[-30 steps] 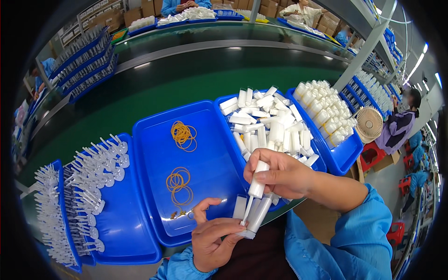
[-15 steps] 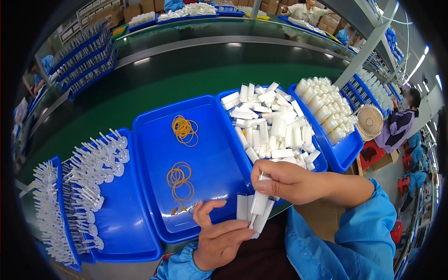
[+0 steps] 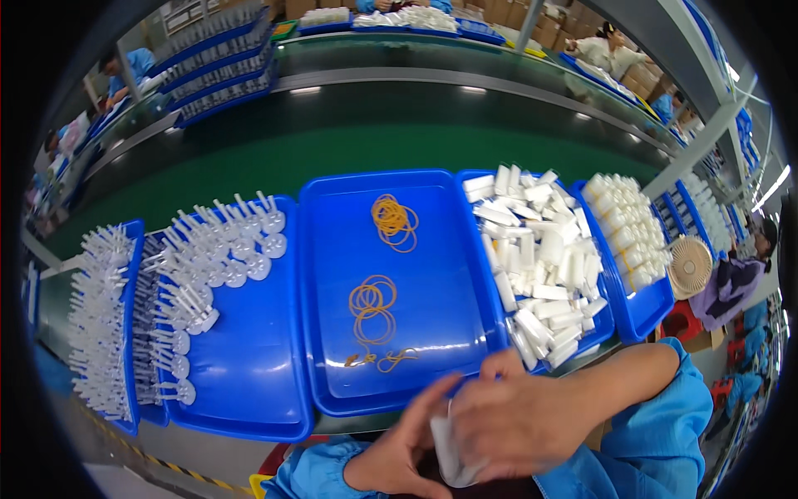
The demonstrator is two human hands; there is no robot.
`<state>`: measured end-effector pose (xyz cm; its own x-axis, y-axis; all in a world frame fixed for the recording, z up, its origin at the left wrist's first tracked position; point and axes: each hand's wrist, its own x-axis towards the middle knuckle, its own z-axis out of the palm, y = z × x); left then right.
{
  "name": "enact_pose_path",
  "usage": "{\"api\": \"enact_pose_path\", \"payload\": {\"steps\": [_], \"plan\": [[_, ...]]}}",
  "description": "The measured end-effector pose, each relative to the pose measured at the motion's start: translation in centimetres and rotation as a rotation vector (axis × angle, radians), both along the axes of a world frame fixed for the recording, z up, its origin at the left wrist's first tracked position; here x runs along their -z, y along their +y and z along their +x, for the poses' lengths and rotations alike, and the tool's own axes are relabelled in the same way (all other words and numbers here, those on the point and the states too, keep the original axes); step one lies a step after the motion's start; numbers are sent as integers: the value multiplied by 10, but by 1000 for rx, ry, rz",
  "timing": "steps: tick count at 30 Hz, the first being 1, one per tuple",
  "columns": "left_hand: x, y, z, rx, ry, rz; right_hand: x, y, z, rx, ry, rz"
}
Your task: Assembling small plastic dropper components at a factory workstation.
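Observation:
My left hand [image 3: 399, 459] is at the lower middle, its fingers curved round a small bundle of flat white rectangular tubes [image 3: 446, 449] with clear plastic ends. Over the same bundle lies my right hand [image 3: 519, 420], its fingers bent down and smeared by motion. They cover much of the bundle, so I cannot make out how they grip. Just beyond my right hand, a blue tray [image 3: 605, 331] holds a loose heap of similar white tubes [image 3: 544, 249]. Left of it, another blue tray [image 3: 449, 312] carries yellow rubber bands [image 3: 394, 223] in two loose groups.
At the left, a blue tray [image 3: 241, 366] holds upright clear stemmed plastic parts [image 3: 241, 241]; more stand at the far left. Banded white bundles [image 3: 628, 229] fill a tray at the right, by a beige fan [image 3: 690, 264]. A green conveyor [image 3: 374, 141] runs behind. People work beyond.
The view has turned left, so the trays appear farther right. My right hand, earlier pinching one white tube above the others, now lies over the bundle, and both hands sit lower.

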<state>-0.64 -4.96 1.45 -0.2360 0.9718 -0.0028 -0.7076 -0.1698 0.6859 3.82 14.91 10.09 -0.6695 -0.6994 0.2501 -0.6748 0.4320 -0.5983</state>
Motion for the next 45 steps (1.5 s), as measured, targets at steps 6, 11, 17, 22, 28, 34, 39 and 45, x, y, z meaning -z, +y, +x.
{"api": "enact_pose_path", "payload": {"steps": [6,11,17,22,28,34,39,45], "plan": [[23,-10,-2,-220,498,50,17,-29,-54,-114,30,-279],[6,-14,-7,-498,146,-33,63,-2,-131,88,221,174],[3,-23,-14,-764,140,-40,93,-7,-152,18,118,378],[2,-22,-21,-926,199,-167,93,-2,-149,90,198,198],[-1,-15,-20,-978,275,-187,102,-18,-156,-14,145,257],[2,-16,-24,-1021,320,-244,91,-13,-150,24,138,137],[-4,-3,-26,-1049,213,-196,58,-5,-123,66,256,37],[3,-3,-20,-218,-297,310,35,1,-72,176,414,88]]}}
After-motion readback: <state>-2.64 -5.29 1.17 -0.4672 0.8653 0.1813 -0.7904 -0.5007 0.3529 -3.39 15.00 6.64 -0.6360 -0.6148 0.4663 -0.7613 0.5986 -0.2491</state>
